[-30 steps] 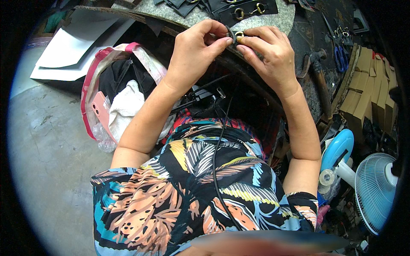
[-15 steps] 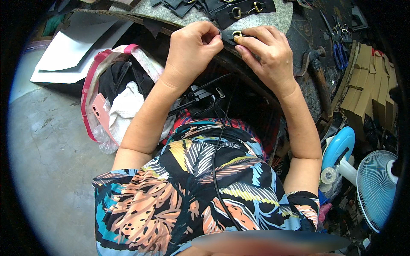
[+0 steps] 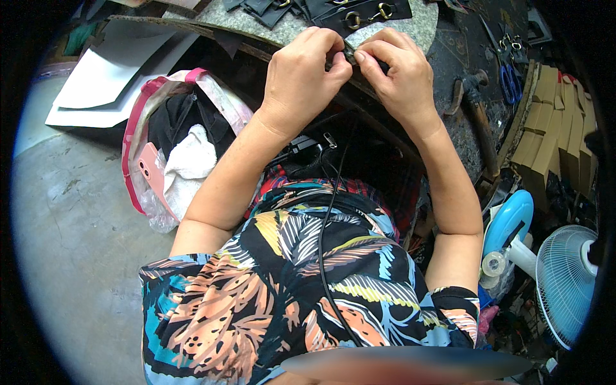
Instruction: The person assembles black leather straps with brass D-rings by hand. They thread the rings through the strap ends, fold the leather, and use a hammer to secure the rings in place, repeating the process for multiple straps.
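Above the near edge of the workbench, my left hand (image 3: pixel 305 74) and my right hand (image 3: pixel 401 77) are close together, fingertips almost meeting. Both pinch a small black strap (image 3: pixel 349 51), most of it covered by my fingers. Its gold ring, visible earlier, is hidden now. Just beyond my hands, black straps with gold metal fittings (image 3: pixel 367 17) lie on a speckled grey stone slab (image 3: pixel 420 29). More flat black pieces (image 3: pixel 269 11) are spread on the slab farther left.
On the bench's right lie a hammer (image 3: pixel 478 112) and blue-handled scissors (image 3: pixel 511 83). Folded brown cardboard (image 3: pixel 545 122) and a fan (image 3: pixel 564 282) stand at far right. Left are white sheets (image 3: pixel 109 67) and a pink-edged bag (image 3: pixel 133 170) holding a phone (image 3: pixel 153 168) and white cloth (image 3: pixel 191 157).
My left hand has moved right and slightly up, closer to my right hand. My right hand has shifted slightly, its fingers now curled more tightly. The strap's gold ring has gone out of sight.
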